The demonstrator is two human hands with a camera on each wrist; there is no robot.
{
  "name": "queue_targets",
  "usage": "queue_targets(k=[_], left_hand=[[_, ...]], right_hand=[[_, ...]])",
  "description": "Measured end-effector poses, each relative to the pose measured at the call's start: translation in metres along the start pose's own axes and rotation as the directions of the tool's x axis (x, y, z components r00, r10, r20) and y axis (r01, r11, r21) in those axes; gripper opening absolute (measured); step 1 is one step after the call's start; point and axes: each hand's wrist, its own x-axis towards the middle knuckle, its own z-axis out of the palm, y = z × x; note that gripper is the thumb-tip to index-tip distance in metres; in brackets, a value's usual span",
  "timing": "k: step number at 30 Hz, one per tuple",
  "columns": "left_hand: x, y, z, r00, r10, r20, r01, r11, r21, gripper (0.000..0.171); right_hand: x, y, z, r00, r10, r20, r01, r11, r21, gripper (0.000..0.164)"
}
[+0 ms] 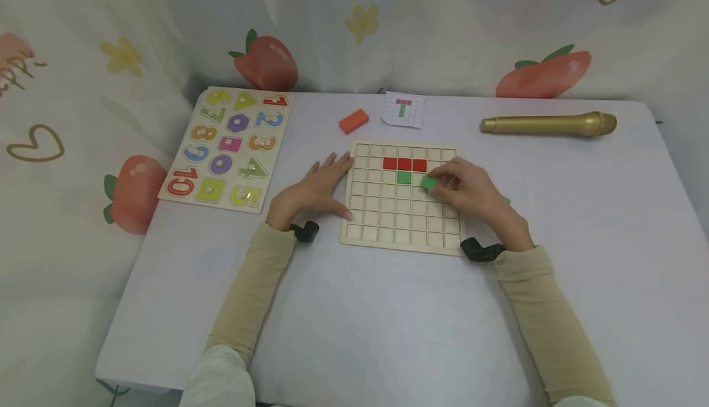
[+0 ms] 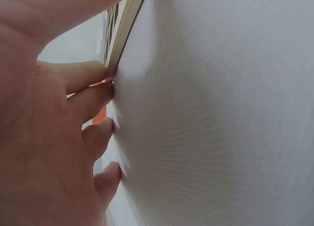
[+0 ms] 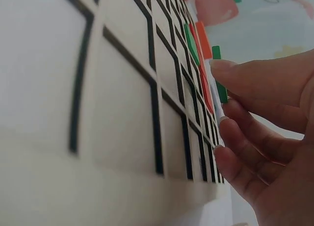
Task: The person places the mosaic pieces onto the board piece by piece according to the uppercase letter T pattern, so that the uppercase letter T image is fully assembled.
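A pale wooden grid board (image 1: 388, 219) lies flat on the white table. Three red square tiles (image 1: 404, 164) sit in a row near its top, with one green tile (image 1: 404, 177) under the middle one. My right hand (image 1: 471, 190) pinches another green square tile (image 3: 217, 59) between thumb and fingers, over the board just right of the placed green one. Spread out at the board's left edge, my left hand (image 1: 312, 190) touches that edge with its fingertips and thumb. A bit of green (image 1: 506, 199) peeks out beside the right wrist, mostly hidden.
Behind the board lie an orange block (image 1: 354, 121) and a small card (image 1: 403, 110) printed with a pink-and-green T on a grid. A number-and-shape puzzle board (image 1: 227, 148) is at the left. To the back right rests a gold microphone-shaped object (image 1: 545, 125).
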Motion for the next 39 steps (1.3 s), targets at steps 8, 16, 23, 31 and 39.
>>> queue_targets(k=[8, 16, 23, 31, 39], left_hand=[[0.001, -0.002, 0.001, 1.000, 0.001, -0.005, -0.001, 1.000, -0.006, 0.127], [0.002, -0.002, 0.001, 1.000, 0.006, -0.005, -0.006, 1.000, 0.003, 0.127], [0.000, 0.000, 0.000, 1.000, 0.005, -0.012, -0.005, 1.000, 0.004, 0.127], [-0.001, 0.000, 0.000, 1.000, -0.001, -0.013, 0.001, 1.000, 0.003, 0.126], [0.001, 0.000, 0.001, 1.000, 0.002, -0.006, -0.002, 1.000, 0.007, 0.127]], right_hand=[[0.007, -0.013, 0.013, 0.999, -0.013, 0.043, 0.012, 1.000, 0.028, 0.029], [0.009, -0.018, 0.024, 0.997, -0.043, 0.057, 0.041, 0.998, 0.037, 0.028], [0.011, -0.019, 0.029, 0.997, -0.040, 0.060, 0.038, 0.999, 0.035, 0.029], [0.012, -0.018, 0.034, 0.997, -0.052, 0.058, 0.051, 0.998, 0.022, 0.028], [0.008, -0.019, 0.031, 0.998, -0.042, 0.053, 0.040, 0.999, 0.032, 0.031]])
